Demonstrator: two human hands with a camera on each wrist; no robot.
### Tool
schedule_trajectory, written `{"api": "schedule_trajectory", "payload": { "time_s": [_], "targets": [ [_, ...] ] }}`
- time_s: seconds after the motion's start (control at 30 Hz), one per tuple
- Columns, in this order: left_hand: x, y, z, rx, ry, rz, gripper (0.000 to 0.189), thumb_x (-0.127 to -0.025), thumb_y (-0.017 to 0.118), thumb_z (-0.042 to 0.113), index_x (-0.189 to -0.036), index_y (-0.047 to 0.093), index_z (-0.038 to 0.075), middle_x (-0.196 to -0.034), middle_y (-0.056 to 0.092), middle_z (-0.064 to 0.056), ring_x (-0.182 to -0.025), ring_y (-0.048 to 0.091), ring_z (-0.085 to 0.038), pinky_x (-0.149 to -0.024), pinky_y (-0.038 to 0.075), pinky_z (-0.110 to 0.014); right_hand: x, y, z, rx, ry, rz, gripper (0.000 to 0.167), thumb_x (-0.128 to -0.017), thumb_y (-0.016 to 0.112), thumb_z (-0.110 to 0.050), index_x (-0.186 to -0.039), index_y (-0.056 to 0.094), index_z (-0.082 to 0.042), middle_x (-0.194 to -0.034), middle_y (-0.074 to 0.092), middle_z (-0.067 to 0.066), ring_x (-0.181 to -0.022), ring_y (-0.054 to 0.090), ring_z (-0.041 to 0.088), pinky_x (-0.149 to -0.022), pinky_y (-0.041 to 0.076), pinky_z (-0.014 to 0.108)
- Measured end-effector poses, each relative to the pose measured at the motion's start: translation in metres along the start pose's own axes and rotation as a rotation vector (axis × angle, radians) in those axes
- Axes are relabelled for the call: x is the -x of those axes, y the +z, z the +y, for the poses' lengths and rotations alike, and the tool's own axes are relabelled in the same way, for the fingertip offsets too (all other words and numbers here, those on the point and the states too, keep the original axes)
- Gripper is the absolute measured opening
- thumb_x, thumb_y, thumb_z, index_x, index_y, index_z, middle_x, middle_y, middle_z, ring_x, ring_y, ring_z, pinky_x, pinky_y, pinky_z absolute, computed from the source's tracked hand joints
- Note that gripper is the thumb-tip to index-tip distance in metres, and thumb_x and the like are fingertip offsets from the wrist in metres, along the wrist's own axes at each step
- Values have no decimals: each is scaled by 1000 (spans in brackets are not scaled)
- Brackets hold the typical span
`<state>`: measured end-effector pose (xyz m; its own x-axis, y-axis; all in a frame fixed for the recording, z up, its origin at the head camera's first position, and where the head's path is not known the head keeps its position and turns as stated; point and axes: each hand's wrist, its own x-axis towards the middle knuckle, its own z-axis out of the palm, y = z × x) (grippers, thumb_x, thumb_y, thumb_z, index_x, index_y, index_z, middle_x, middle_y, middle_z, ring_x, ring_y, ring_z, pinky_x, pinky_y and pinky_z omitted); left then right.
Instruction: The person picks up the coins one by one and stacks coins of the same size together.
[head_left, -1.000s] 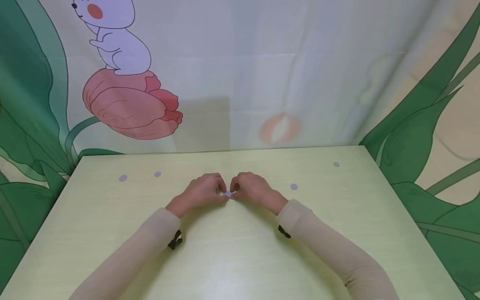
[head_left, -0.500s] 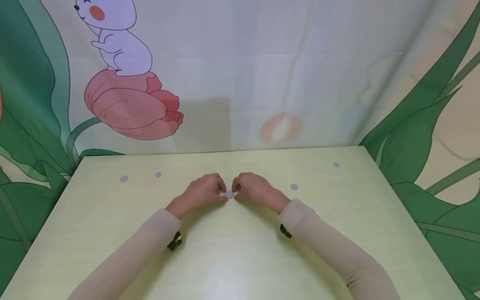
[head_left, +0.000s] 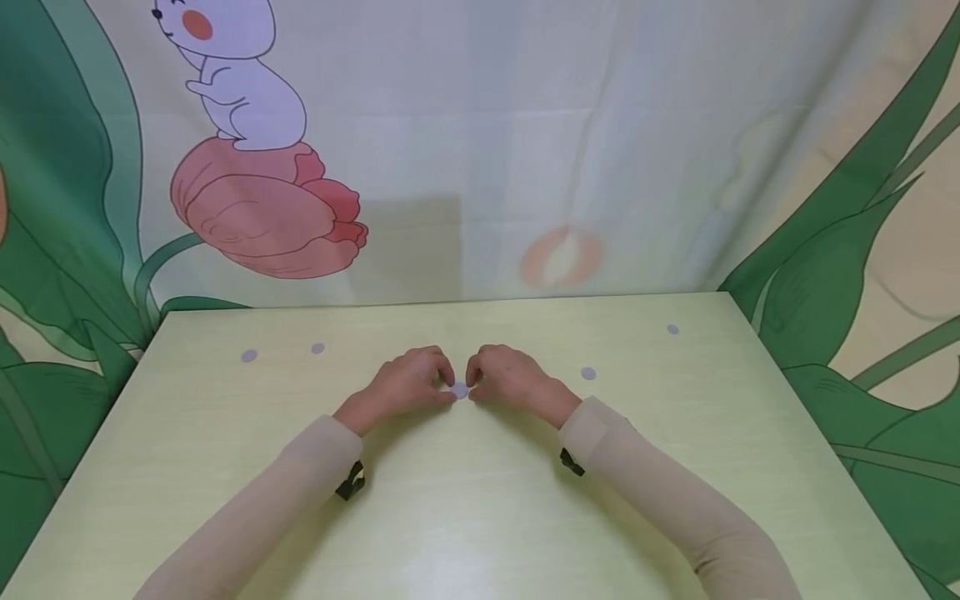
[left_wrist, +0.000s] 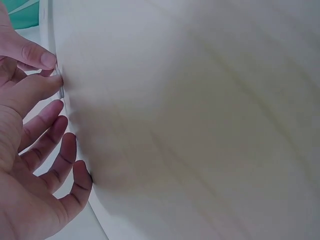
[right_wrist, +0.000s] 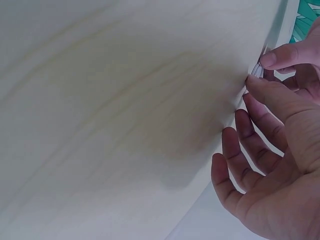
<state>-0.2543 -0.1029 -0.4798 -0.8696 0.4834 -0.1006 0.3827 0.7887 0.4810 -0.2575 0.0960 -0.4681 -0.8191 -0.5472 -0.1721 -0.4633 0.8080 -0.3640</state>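
Note:
A small pale purple round disc [head_left: 460,390] lies at the middle of the table, between my two hands. My left hand [head_left: 405,381] holds its left edge between thumb and index finger. At the opposite edge, the thumb and index finger of my right hand [head_left: 517,382] close on the disc. The wrist views show the disc [right_wrist: 257,70] almost edge-on at the thumb tips, partly covered by them. In the left wrist view the other fingers of my left hand [left_wrist: 37,155] are bent, their tips at the tabletop.
More flat purple discs lie on the pale table [head_left: 465,517]: two at the left, a far-left disc [head_left: 249,356] and a nearer disc [head_left: 318,348], and two at the right, a disc [head_left: 588,373] and a far-right disc [head_left: 672,330]. A printed curtain [head_left: 495,150] hangs behind the table.
The disc between my hands looked tilted a second ago and now lies flatter. My right hand has shifted slightly right; my left hand has barely moved.

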Motion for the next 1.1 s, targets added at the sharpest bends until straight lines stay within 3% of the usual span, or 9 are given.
{"api": "schedule_trajectory", "payload": {
  "time_s": [0.43,0.83,1.1],
  "targets": [
    [-2,0,2,-23,-24,-3,26,-84,84,35,-103,77,19,-106,64,3,-91,59,-17,-76,51,-45,10,-12,6,-8,-26,40,18,-91,79,-22,-107,74,-15,-105,66,1,-93,62,17,-81,52,32],
    [-1,1,3,-24,-20,-2,24,-83,85,35,-101,77,20,-106,65,4,-92,60,-17,-76,52,-42,26,-23,26,-3,9,113,18,-93,76,-26,-109,74,-17,-106,66,-1,-101,65,19,-84,54,34],
    [0,2,2,-28,1,-5,23,-84,82,34,-102,75,21,-105,63,6,-92,58,-16,-75,51,-39,40,-29,43,-27,37,151,16,-93,75,-25,-107,73,-15,-104,66,0,-96,65,21,-80,53,34]
  ]
}}
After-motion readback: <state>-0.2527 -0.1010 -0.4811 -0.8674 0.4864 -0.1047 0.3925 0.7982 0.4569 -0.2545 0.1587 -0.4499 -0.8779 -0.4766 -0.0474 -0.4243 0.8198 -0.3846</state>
